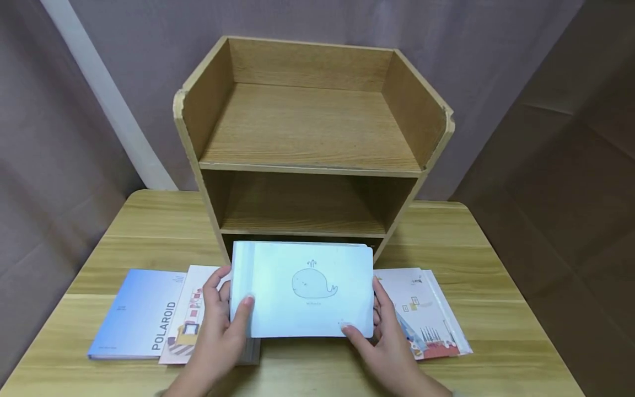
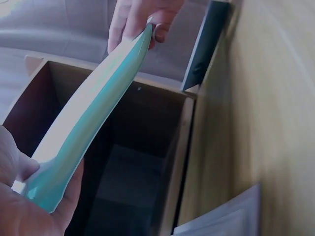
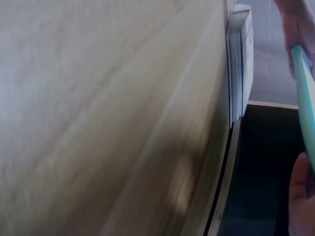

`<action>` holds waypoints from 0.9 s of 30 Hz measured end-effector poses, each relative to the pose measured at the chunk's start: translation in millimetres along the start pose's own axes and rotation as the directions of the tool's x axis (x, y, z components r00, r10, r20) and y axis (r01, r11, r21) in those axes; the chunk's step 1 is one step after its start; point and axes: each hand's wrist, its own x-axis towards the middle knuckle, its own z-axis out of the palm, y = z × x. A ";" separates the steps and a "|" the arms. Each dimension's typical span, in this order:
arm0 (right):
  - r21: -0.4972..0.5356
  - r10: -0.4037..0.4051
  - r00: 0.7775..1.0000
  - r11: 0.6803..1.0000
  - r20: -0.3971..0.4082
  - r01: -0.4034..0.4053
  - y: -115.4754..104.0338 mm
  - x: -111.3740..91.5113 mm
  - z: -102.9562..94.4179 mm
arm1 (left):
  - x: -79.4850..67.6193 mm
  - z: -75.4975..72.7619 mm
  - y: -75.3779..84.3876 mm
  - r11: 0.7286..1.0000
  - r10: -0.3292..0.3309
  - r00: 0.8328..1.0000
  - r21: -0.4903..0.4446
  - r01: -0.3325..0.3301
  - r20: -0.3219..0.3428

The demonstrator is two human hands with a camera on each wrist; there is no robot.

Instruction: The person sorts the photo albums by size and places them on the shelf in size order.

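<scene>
A pale blue booklet (image 1: pixel 278 314) with a line drawing of a whale on its cover is held up in front of the shelf unit's lowest compartment in the head view. My left hand (image 1: pixel 220 331) grips its left end, thumb on the front and fingers behind. At the lower right corner, my right hand (image 1: pixel 389 344) pinches it the same way. Seen edge-on in the left wrist view, the booklet (image 2: pixel 98 103) shows a turquoise edge and bends slightly. Only part of the booklet (image 3: pixel 306 103) enters the right wrist view.
A wooden shelf unit (image 1: pixel 312 127) stands at the table's back, its lowest compartment mostly hidden by the booklet. On the left lie a blue book marked POLAROID (image 1: pixel 131 317) and an illustrated book (image 1: pixel 181 336) overlapping it. Another illustrated book (image 1: pixel 429 317) lies right.
</scene>
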 end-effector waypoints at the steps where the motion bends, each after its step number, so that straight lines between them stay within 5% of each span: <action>1: 0.012 0.001 1.000 1.000 0.023 -0.001 -1.1 0.3 -1.0 | 0.7 -1.0 2.3 1.000 0.017 1.000 -0.013 -0.017 -0.008; 9: 0.072 -0.055 0.989 0.996 0.135 0.046 -4.9 3.1 -8.6 | 7.6 -6.3 12.7 0.992 0.116 0.993 -0.053 -0.117 -0.020; 15: 0.044 -0.205 0.977 0.978 0.064 0.202 -6.3 4.7 -10.6 | 12.2 -9.6 17.6 0.991 0.131 0.990 0.000 -0.131 0.053; 19: 0.005 -0.288 0.957 0.958 0.015 0.288 -12.0 10.2 -11.6 | 14.3 -13.3 24.9 0.987 0.069 0.992 0.136 -0.084 0.110; 24: -0.012 -0.385 0.923 0.923 0.009 0.385 -30.3 21.5 -12.5 | 15.7 -19.0 40.0 0.895 -0.045 0.987 0.445 -0.028 0.152; 27: -0.010 -0.405 0.914 0.914 0.014 0.405 -41.1 26.4 -12.5 | 18.1 -20.6 45.9 0.852 -0.044 0.982 0.520 -0.059 0.184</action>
